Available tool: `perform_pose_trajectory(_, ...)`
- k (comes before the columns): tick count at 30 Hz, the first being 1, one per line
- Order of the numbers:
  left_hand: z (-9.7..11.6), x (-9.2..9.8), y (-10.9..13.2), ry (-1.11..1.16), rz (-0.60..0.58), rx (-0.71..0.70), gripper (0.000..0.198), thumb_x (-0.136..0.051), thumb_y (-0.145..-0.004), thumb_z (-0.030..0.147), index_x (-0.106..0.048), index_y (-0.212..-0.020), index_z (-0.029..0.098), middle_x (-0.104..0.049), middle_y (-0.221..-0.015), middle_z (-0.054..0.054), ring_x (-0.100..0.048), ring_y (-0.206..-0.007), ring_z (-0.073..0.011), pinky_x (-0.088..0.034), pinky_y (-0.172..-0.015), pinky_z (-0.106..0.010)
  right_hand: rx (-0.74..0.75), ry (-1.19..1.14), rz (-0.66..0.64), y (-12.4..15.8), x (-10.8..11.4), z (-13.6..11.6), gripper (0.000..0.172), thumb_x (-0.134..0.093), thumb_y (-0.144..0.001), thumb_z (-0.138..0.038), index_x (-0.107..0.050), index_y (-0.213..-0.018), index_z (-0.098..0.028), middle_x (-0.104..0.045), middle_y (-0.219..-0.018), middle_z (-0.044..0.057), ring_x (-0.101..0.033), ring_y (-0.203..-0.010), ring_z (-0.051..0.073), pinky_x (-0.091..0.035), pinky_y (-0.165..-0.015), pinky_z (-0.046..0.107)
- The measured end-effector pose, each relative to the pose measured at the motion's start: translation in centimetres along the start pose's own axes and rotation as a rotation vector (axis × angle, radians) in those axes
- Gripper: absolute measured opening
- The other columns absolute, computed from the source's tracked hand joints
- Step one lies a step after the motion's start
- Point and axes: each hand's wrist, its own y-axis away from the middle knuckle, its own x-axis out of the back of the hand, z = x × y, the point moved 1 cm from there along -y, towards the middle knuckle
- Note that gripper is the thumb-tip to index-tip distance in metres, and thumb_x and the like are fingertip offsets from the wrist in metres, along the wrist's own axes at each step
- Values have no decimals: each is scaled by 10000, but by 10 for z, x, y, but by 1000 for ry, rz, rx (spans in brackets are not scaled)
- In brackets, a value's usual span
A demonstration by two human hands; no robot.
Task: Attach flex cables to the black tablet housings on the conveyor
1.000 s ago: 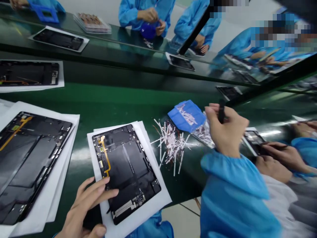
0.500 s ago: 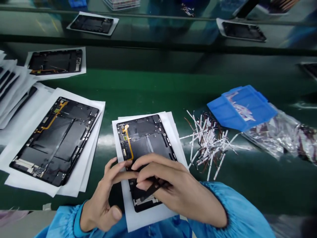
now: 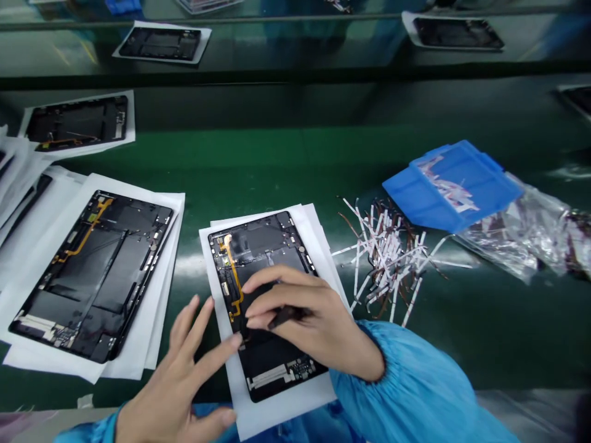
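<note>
A worker in blue sleeves [image 3: 406, 375] is working at a black tablet shell [image 3: 268, 360], which is lying inner side up on white sheets [image 3: 286, 409] near the edge of a green table [image 3: 277, 166]. Above the shell's middle, the right hand [image 3: 300, 314] is pinching a dark tool [image 3: 285, 316] between thumb and fingers; whether its tip is touching anything is hidden. The left hand [image 3: 180, 363] is spreading its fingers wide and gripping nothing, its index fingertip resting at the shell's left edge.

Inside, an orange ribbon [image 3: 234, 271] is already running along the shell's left side, so that part is looking done. The right fingertips are hanging beside the ribbon's lower end, suggesting the shell is only partway along; how much is remaining cannot be told.

Left of the shell, a second shell [image 3: 92, 277] is lying with a similar ribbon in it. Right of the shell, a pile of loose strips [image 3: 390, 252] is lying beside a blue tray [image 3: 410, 209], apparently unused.
</note>
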Motion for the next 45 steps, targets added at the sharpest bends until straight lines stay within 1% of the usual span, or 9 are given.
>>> perform_pose_trajectory(4,-8,14,3,-366,-110,-129,707,-585,-902,567,-318,-1533,391,-125,-1646,-121,8,-1508,-419,-67,-1165,-540,-40,79,175,-3,0,12,59,-751,-835,-161,-735,-870,-206,-709,-1053,37,-701,-919,149,-601,-849,309)
perform_pose_trajectory(7,-6,20,-5,-433,-126,-154,700,-648,-826,645,-464,-1457,405,-313,-1562,-96,-163,-1457,-406,-49,-1173,-471,-41,135,226,-6,0,21,41,-748,-838,-164,-732,-866,-190,-713,-1042,49,-698,-939,153,-592,-865,308)
perform_pose_trajectory(11,-4,21,-18,-415,-87,-171,600,-577,-817,740,-614,-1323,419,-411,-1489,-45,-371,-1308,-356,-85,-1164,-420,-72,152,238,-8,0,27,34,-752,-837,-175,-731,-863,-184,-714,-1035,51,-697,-947,152,-583,-872,304)
perform_pose_trajectory(16,-9,20,-21,-431,-106,-243,663,-690,-791,646,-571,-1383,373,-420,-1484,-117,-398,-1283,-409,-137,-1122,-471,-128,147,234,-9,-1,29,40,-749,-839,-177,-736,-868,-202,-715,-1042,40,-697,-953,164,-583,-866,324)
perform_pose_trajectory(20,-13,19,-21,-392,-125,-239,715,-681,-799,646,-516,-1433,359,-370,-1523,-150,-352,-1331,-445,-164,-1098,-488,-147,156,233,-10,0,31,35,-746,-843,-190,-738,-871,-209,-718,-1055,46,-701,-962,179,-584,-877,342)
perform_pose_trajectory(30,-14,15,-18,-280,-177,-209,765,-580,-849,692,-428,-1490,303,-155,-1628,-191,-21,-1492,-448,-144,-1103,-539,-160,162,215,-10,-1,34,44,-743,-846,-175,-729,-873,-206,-710,-1062,41,-696,-974,167,-584,-875,325)
perform_pose_trajectory(38,-20,17,-19,-265,-223,-247,800,-489,-870,734,-379,-1523,287,-136,-1621,-234,-83,-1461,-507,-239,-1040,-587,-187,166,195,-10,-2,34,27,-734,-854,-182,-730,-870,-203,-710,-1071,50,-701,-978,176,-596,-842,324)
perform_pose_trajectory(41,-20,14,-20,-274,-198,-256,787,-484,-868,740,-410,-1508,287,-180,-1615,-217,-129,-1454,-494,-226,-1056,-563,-191,169,191,-9,-2,35,24,-733,-853,-179,-729,-866,-199,-713,-1071,48,-702,-971,174,-597,-828,319)
perform_pose_trajectory(45,-19,11,-22,-307,-149,-227,699,-593,-863,656,-481,-1463,313,-321,-1574,-166,-302,-1397,-442,-220,-1088,-505,-206,165,189,-9,-3,37,26,-725,-859,-189,-731,-871,-211,-715,-1074,46,-702,-971,180,-596,-840,341)
